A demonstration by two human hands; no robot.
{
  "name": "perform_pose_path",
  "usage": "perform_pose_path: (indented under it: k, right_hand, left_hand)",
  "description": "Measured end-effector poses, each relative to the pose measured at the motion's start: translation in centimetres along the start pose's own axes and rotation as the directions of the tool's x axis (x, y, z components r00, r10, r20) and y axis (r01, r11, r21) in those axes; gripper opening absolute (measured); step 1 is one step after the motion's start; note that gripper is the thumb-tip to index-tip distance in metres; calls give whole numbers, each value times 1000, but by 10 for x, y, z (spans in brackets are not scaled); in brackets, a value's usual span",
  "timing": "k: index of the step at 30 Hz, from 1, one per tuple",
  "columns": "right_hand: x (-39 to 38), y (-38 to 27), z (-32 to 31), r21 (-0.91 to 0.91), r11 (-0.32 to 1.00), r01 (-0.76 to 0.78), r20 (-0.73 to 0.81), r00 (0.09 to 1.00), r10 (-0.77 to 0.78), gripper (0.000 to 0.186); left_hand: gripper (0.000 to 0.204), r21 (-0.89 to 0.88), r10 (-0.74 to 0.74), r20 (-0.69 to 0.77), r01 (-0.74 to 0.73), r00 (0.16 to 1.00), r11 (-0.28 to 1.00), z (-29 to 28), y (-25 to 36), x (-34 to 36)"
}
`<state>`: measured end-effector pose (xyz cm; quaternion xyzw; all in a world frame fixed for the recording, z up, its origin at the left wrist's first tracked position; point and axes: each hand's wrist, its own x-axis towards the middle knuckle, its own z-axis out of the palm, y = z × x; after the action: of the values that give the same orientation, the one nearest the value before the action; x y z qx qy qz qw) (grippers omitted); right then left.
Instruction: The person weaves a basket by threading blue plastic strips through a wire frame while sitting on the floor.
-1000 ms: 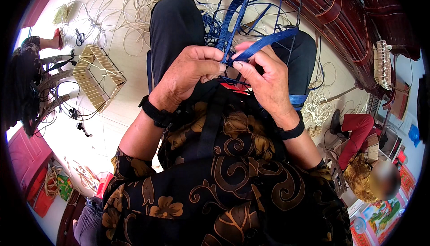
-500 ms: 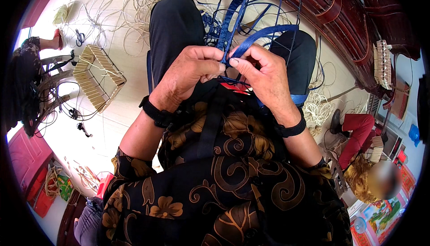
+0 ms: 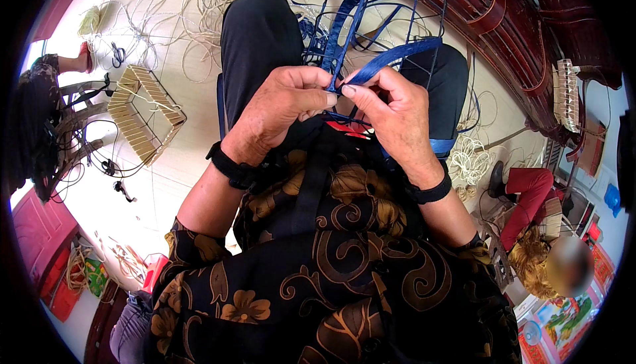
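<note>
Head view: a floral shirt (image 3: 311, 298) is seen nearest, below a blue wire frame (image 3: 358, 18), which is held between and partly over the dark-trousered knees (image 3: 258, 46). Black wristbands (image 3: 232, 166) are worn on both forearms.

At the near end of the wire frame, its corner is pinched between the thumb and index finger of the left hand (image 3: 281, 102), the remaining fingers being curled beneath. Just beside it, a flat blue strip (image 3: 397, 52) is pinched near the frame by the thumb and index finger of the right hand (image 3: 397, 115); its other fingers are bent and partly hidden. The strip is arched up and over to the right of the frame, above the right knee.

To the left of the frame, well apart, a beige slatted frame (image 3: 126, 115) is set on the floor, and loose cream cord (image 3: 185, 6) is strewn beyond the left knee. To the frame's right, a tangle of cream cord (image 3: 470, 162) is found on the floor, with a carved dark-red wooden bench (image 3: 477, 13) farther up. Farthest to the lower right of the frame, a seated co-worker in red trousers (image 3: 530, 195) is seen near a colourful poster (image 3: 563, 324), whose printing cannot be made out.
</note>
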<state>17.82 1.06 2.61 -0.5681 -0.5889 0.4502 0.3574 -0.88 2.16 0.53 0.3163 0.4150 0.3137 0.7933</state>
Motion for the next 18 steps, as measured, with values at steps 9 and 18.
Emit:
perform_pose_path:
  k: [9,18]
  right_hand:
    - [-4,2,-1,-22,1000,-21,23,999,21,13]
    - [-5,4,-11,-204,923,325,15,944,-329,16]
  left_hand:
    - [8,-3,6,11,-6,1000,1000,-3,-4,1]
    - [16,-12,8,31,-8,999,1000,-7,-8,3]
